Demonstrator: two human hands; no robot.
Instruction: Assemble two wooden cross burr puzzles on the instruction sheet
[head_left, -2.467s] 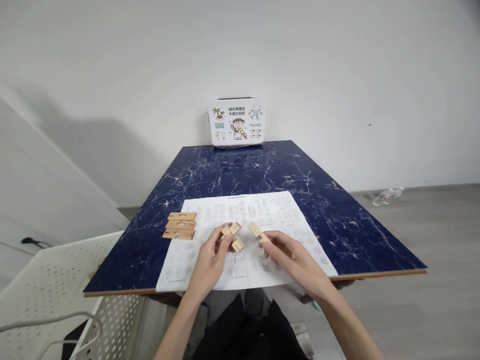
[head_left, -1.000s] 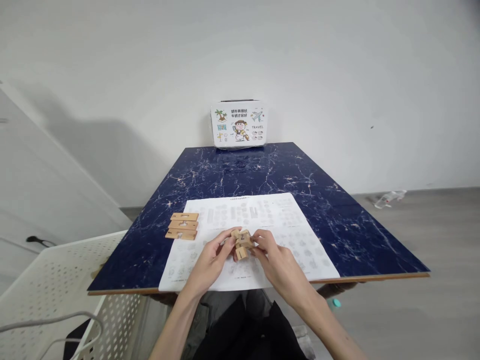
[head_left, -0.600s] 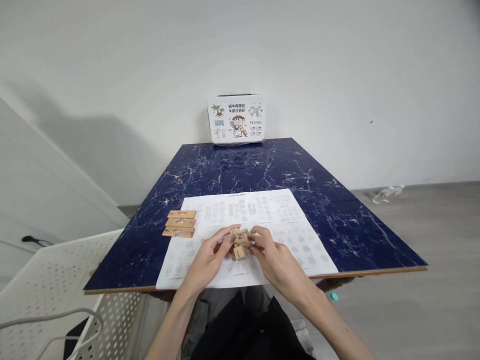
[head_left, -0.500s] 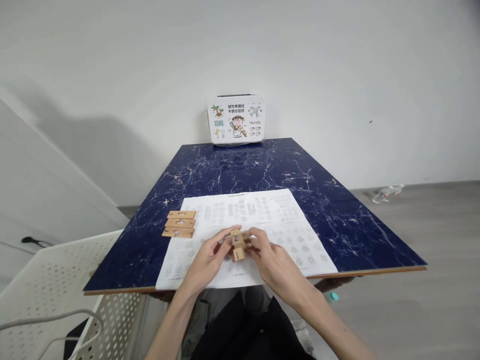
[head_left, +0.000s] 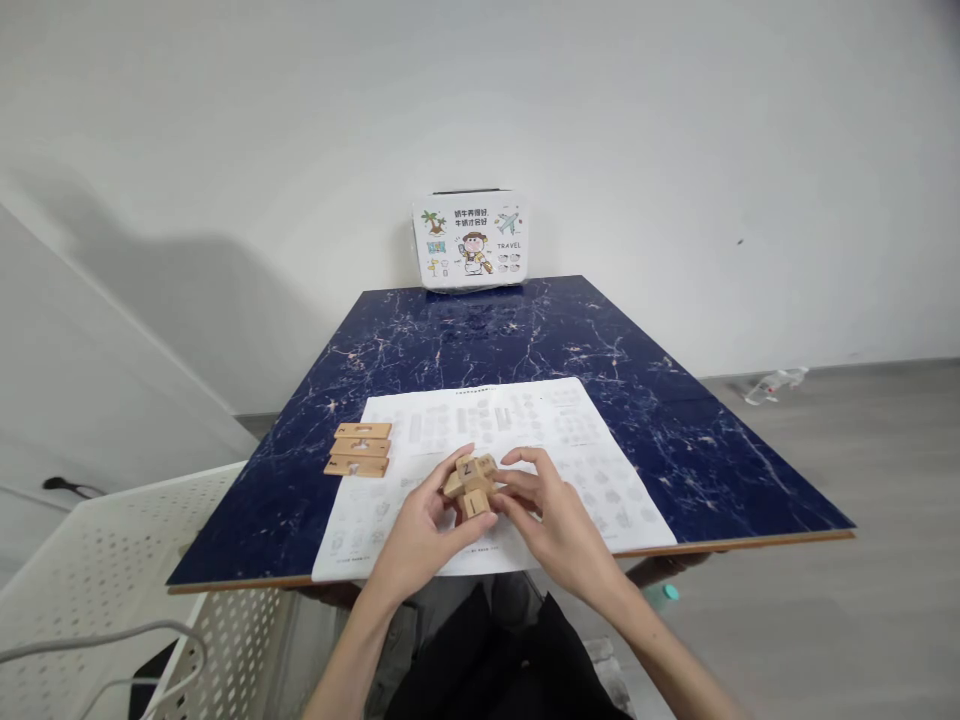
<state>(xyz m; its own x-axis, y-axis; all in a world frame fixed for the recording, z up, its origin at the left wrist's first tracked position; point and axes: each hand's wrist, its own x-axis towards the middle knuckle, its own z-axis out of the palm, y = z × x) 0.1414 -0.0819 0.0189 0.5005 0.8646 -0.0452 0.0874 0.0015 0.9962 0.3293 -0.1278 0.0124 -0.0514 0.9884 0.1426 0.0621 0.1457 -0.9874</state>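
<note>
A wooden burr puzzle [head_left: 469, 472], built of interlocked notched sticks, is held low over the printed sheet [head_left: 525, 420]. The digits "2" and "1" show on its pieces. My left hand [head_left: 420, 525] grips it from the left, thumb along the near side and fingers behind. At its right side my right hand [head_left: 551, 510] has its fingers apart, index finger raised; the other fingertips are at the puzzle's edge, and whether they touch is hard to tell. Left of my hands, three flat notched wooden pieces [head_left: 360, 448] lie side by side, partly over the sheet's left edge.
The blue marbled table [head_left: 480, 340] carries a white case with cartoon prints [head_left: 471, 240] at its far edge, against the wall. A white perforated basket [head_left: 97, 540] with a grey cable stands at the left. A clear plastic item [head_left: 776, 385] lies on the floor at right.
The puzzle has turned and tilted in my hands. My left thumb has come round to its near side, while my right fingers have loosened and spread away from it.
</note>
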